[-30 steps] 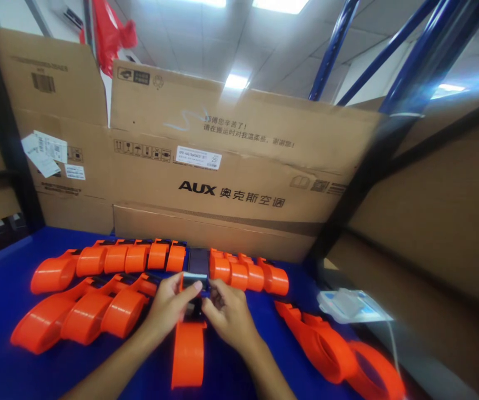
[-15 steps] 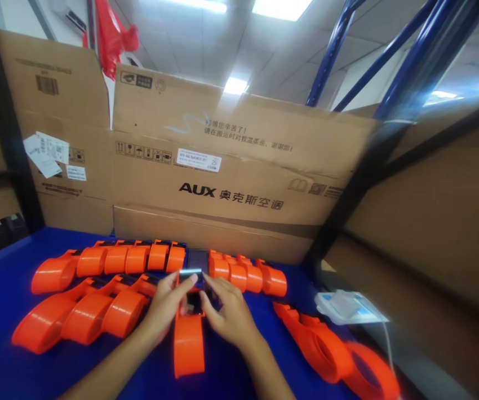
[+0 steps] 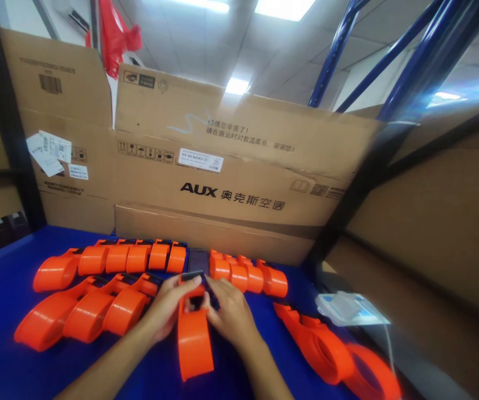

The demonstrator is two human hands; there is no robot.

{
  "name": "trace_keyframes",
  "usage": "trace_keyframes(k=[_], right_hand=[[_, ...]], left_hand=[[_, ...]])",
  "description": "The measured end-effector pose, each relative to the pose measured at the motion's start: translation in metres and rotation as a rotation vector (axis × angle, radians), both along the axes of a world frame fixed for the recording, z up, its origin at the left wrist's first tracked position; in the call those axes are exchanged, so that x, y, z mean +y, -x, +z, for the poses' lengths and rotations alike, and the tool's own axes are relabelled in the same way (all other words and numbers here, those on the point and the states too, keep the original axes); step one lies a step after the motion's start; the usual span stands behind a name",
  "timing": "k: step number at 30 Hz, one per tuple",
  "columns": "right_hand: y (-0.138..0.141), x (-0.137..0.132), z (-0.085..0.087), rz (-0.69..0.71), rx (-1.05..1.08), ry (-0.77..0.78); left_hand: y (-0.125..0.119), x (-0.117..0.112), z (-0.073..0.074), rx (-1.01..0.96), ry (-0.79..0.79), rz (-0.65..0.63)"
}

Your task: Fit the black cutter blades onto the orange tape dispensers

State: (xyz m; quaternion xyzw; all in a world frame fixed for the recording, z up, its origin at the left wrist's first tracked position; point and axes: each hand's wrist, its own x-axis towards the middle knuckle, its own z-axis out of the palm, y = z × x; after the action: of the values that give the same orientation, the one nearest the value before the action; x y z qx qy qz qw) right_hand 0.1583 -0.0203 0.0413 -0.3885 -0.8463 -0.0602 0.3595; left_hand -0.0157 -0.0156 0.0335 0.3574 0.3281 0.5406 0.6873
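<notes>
Between my hands, over the blue table, is an orange plastic tape dispenser (image 3: 195, 344) with its wide curved band hanging toward me. My left hand (image 3: 168, 304) is closed around its upper left side, the thumb lying along the dark bar (image 3: 191, 275) at the top end. On the other side my right hand (image 3: 231, 312) is closed with bent fingers at the dispenser's upper right part. A dark piece shows by the right fingertips, but its shape is mostly hidden. Both hands touch the same dispenser.
Rows of similar orange dispensers with black parts (image 3: 93, 261) lie to the left, and more (image 3: 254, 278) behind my right hand. Orange ring-shaped bodies (image 3: 327, 350) lie at right, beside a white-blue box with a cable (image 3: 350, 307). A cardboard wall (image 3: 231, 222) and rack posts (image 3: 348, 205) enclose the table.
The dispenser has tilted, its lower end swinging slightly right. The bar at its top, shiny before, now looks dark. Both hands keep hold, with small finger shifts.
</notes>
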Motion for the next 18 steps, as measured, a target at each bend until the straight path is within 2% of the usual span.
trace_keyframes(k=[4,13,18], right_hand=[[0.006,-0.004,-0.004,-0.055,0.02,-0.022],[0.011,-0.007,-0.012,-0.03,0.057,-0.039],[0.012,-0.005,-0.015,-0.044,0.035,-0.083]], left_hand=[[-0.001,0.001,-0.001,0.002,-0.005,-0.017],[-0.002,-0.009,0.013,-0.094,-0.007,-0.045],[-0.002,-0.01,0.014,-0.116,0.006,-0.051]])
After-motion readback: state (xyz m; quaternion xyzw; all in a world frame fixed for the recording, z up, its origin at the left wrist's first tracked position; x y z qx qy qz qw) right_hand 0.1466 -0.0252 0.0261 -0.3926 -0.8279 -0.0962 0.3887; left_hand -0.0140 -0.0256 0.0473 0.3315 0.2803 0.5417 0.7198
